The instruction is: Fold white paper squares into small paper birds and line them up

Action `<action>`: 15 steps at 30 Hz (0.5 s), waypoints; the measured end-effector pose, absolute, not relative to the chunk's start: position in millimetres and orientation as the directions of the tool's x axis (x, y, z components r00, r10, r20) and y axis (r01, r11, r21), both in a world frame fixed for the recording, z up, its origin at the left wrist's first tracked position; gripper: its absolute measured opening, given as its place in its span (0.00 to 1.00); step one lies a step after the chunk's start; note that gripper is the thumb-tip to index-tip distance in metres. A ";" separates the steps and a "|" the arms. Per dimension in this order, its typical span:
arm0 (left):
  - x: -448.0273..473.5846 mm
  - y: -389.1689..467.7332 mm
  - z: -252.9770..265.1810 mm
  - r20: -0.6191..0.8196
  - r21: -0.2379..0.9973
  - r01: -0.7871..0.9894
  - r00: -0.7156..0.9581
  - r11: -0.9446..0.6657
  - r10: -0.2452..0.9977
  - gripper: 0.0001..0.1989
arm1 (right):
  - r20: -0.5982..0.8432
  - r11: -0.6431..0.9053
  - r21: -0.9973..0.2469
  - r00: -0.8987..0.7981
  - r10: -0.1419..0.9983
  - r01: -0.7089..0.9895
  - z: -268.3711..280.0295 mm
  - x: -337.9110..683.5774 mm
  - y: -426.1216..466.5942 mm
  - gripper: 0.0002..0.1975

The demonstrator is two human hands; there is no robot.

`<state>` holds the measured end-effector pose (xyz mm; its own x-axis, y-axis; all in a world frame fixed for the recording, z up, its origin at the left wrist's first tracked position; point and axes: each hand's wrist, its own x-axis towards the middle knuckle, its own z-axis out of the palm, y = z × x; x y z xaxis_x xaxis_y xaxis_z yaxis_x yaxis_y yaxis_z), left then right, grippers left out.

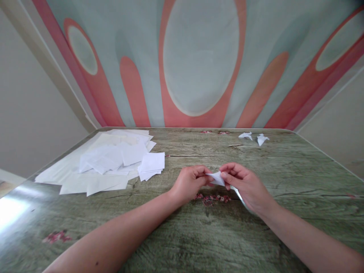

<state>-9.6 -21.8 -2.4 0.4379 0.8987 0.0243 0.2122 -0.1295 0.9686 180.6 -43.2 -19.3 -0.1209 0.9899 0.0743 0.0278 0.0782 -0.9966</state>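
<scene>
A small folded piece of white paper (217,178) is held between both hands above the middle of the table. My left hand (191,182) pinches its left end between thumb and fingers. On the other side, my right hand (247,185) grips the right end with closed fingertips. A thin, pale, shiny strip (240,196) shows along the underside of my right palm; I cannot make out what it is. Fingers cover parts of the folded paper.
The table (176,235) has a wood-grain top with printed flowers. Loose white sheets (108,159) lie spread at the left, beside a small stack of paper squares (152,163). Two folded paper figures (245,135) (262,140) sit at the back right. A patterned curtain (199,121) hangs behind.
</scene>
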 end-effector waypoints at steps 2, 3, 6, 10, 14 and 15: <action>-7.7 -22.7 -1.8 -0.047 0.986 0.167 0.432 -0.029 0.901 0.04 | 0.116 0.126 -0.980 -0.071 0.991 0.153 -16.5 180.7 -44.3 0.11; -6.9 -23.1 -1.1 -0.085 0.989 0.145 0.427 0.025 0.900 0.04 | 0.153 0.164 -0.958 -0.066 0.986 0.234 -14.4 180.7 -45.5 0.10; -5.7 -24.1 2.2 -0.150 0.987 0.111 0.416 0.114 0.897 0.06 | 0.273 0.300 -0.880 -0.124 0.954 0.369 -7.7 180.2 -49.3 0.10; -6.9 -23.5 4.6 -0.202 0.979 0.114 0.471 0.167 0.859 0.10 | 0.350 0.358 -0.834 -0.098 0.932 0.421 -5.8 178.3 -51.8 0.09; -9.5 -18.2 -1.2 -0.235 0.972 0.132 0.500 0.195 0.833 0.11 | 0.244 0.252 -0.849 -0.079 0.967 0.465 -11.1 177.6 -49.9 0.09; -10.3 -16.1 -3.3 -0.222 0.975 0.125 0.478 0.185 0.850 0.11 | 0.201 0.221 -0.857 -0.095 0.975 0.466 -12.5 177.6 -49.1 0.10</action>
<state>-10.3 -16.1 -3.3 0.4778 0.8498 -0.2225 0.1253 0.1847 0.9748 177.6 -49.1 -12.5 -0.0948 0.9751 0.2006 0.4662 0.2215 -0.8565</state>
